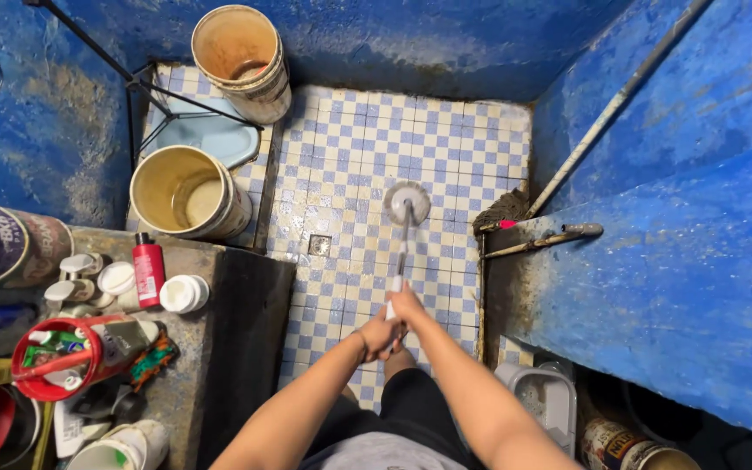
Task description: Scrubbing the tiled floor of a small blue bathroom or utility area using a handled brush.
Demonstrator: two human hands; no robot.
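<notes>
Both my hands grip the handle of a long scrub brush (403,252). My left hand (378,336) holds the lower end of the handle, and my right hand (408,305) is wrapped just above it. The brush's round white head (406,202) rests on the blue-and-white checkered tile floor (367,148), to the right of a small square floor drain (319,245). My forearms reach forward from the bottom of the view.
Two worn buckets (186,193) (241,54) stand at the left by a pale blue squat toilet (206,132). A ledge (176,348) at the left holds several bottles and a red basket (45,357). Blue walls enclose the space; a tap (567,233) and pipe project at right.
</notes>
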